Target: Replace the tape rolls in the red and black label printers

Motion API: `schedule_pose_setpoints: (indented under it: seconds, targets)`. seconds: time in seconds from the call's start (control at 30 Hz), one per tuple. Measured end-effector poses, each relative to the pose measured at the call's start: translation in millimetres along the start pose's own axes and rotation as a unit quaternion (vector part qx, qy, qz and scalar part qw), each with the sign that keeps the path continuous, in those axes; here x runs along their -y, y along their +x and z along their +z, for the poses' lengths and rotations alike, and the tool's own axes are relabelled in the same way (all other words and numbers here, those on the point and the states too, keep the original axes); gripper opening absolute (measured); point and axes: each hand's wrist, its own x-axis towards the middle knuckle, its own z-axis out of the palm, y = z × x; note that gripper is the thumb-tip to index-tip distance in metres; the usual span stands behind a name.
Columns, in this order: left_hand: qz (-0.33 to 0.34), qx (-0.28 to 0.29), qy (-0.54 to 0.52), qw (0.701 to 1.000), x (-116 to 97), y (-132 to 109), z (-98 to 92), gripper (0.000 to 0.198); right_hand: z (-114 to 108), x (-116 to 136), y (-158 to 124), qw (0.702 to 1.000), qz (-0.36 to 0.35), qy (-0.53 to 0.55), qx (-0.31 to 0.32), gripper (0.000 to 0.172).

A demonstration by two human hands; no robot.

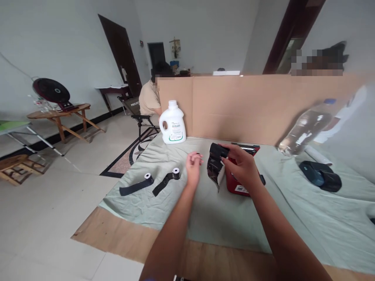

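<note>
My right hand point(241, 164) grips a black paper roll point(218, 151) between thumb and fingers, above the cloth. A loose strip hangs down from it, its pale underside partly showing. Left of the roll, my left hand point(193, 166) is raised with its fingers curled in. A small dark bit shows at those fingertips, too small to name. Behind and below my right hand is a red box-shaped device point(238, 189) with a white label, partly hidden by that hand. Two more black paper rolls with white ends, one at left point(149, 179) and another point(175, 174), lie partly unrolled on the cloth.
A white detergent jug point(173, 125) stands at the back left before a cardboard partition point(222, 109). At right are a tilted clear bottle point(306, 128) and a dark device point(320, 175). A light green cloth point(228, 226) covers the table. A person point(149, 97) sits beyond.
</note>
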Motion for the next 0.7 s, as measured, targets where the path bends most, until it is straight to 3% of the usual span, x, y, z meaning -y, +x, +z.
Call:
schedule_pose_setpoints:
  seconds: [0.07, 0.13, 0.23, 0.3, 0.43, 0.57, 0.7]
  targets:
    - [0.016, 0.019, -0.021, 0.999, -24.2, 15.0, -7.6, 0.029, -15.4, 2.5, 3.4, 1.0, 0.007, -0.005, 0.003, 0.036]
    - [0.037, 0.093, -0.021, 0.995, -56.2, 23.0, -6.4, 0.032, -27.1, 2.6, 5.4, 1.0, 0.006, -0.027, 0.002, 0.035]
    - [0.014, 0.254, 0.069, 0.965, -100.1, 21.8, 10.9, 0.044, -38.3, 0.1, 5.0, 0.998, 0.0, -0.06, 0.016, 0.035]
    - [0.015, 0.306, 0.136, 0.942, -116.0, 16.0, 26.4, 0.05, -42.7, -1.4, 4.0, 0.996, -0.008, -0.078, 0.028, 0.036]
    - [0.039, 0.319, 0.157, 0.934, -113.6, 7.3, 48.1, 0.041, -50.2, -1.1, 3.6, 0.995, 0.003, -0.088, 0.036, 0.036]
    - [-0.018, 0.327, 0.086, 0.941, -96.1, 6.7, 53.1, 0.045, -61.7, 2.5, 5.8, 0.994, 0.035, -0.085, 0.05, 0.037]
    - [-0.034, 0.352, 0.078, 0.932, -84.6, 3.7, 56.7, 0.034, -76.0, 4.3, 8.3, 0.991, 0.068, -0.055, 0.105, 0.031]
